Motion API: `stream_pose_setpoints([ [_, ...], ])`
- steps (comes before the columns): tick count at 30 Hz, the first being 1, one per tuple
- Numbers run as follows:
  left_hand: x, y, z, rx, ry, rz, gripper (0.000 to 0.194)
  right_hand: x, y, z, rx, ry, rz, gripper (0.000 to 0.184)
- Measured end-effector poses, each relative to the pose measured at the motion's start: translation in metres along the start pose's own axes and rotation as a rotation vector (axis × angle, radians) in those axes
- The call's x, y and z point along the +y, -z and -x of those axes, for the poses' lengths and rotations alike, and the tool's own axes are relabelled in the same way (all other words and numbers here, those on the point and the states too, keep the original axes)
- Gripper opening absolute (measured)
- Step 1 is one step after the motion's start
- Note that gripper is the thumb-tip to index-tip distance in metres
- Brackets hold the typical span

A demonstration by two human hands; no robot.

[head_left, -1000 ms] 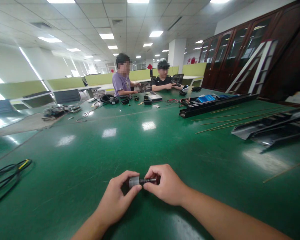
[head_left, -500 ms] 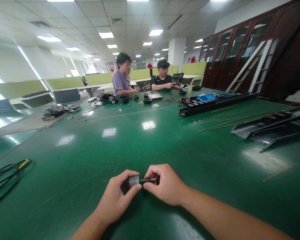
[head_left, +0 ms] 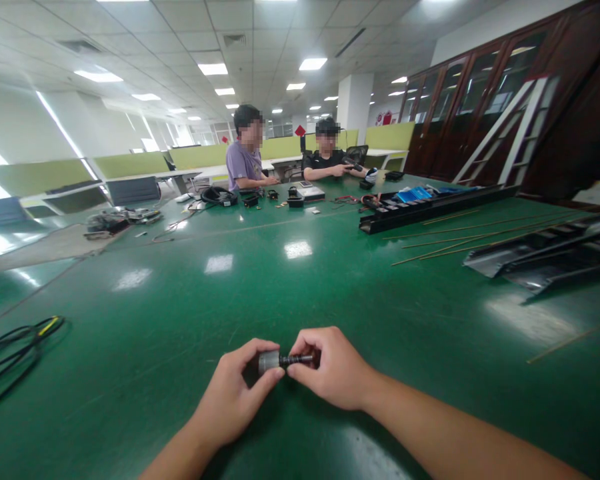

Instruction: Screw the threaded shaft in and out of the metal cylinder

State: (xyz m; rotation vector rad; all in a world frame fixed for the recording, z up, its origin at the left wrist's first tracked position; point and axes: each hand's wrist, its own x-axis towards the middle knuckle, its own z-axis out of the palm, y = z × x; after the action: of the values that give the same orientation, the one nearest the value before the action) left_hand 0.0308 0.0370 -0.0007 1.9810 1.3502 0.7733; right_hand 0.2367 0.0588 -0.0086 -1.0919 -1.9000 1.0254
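A small grey metal cylinder (head_left: 269, 362) with a thin, dark, ridged shaft (head_left: 294, 359) lies level between my hands, just above or on the green table. My left hand (head_left: 237, 387) grips the cylinder, thumb below and index finger above. Thumb and curled fingers of my right hand (head_left: 333, 370) close about the shaft's right end. The shaft's far tip is partly hidden by those fingers. Whether the part rests on the table, I cannot tell.
Black cable (head_left: 17, 357) is coiled at the left. Metal channels (head_left: 545, 263) and thin rods (head_left: 445, 250) lie at the right, a long black channel (head_left: 435, 210) further back. Two people (head_left: 245, 157) are at the far edge, near small black parts and a cable coil (head_left: 219, 197).
Hardly anything differs. Both hands keep their hold in the same place, and the view has shifted very slightly.
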Motion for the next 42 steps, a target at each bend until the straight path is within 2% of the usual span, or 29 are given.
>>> stream_pose_setpoints([
  [10, 0.0010, 0.0012, 0.0011, -0.015, -0.004, -0.006, 0.023, 0.0000, 0.0004, -0.0006, -0.001, 0.008, 0.029, 0.003],
  [20, 0.0027, 0.0006, -0.0012, -0.079, -0.022, 0.001, 0.020, 0.0052, -0.0021, 0.0019, -0.040, 0.039, 0.065, 0.005],
  [42, 0.0026, -0.0004, 0.0025, -0.058, -0.013, 0.023, 0.023, 0.0050, -0.0019, 0.0012, -0.018, 0.029, 0.071, 0.005],
])
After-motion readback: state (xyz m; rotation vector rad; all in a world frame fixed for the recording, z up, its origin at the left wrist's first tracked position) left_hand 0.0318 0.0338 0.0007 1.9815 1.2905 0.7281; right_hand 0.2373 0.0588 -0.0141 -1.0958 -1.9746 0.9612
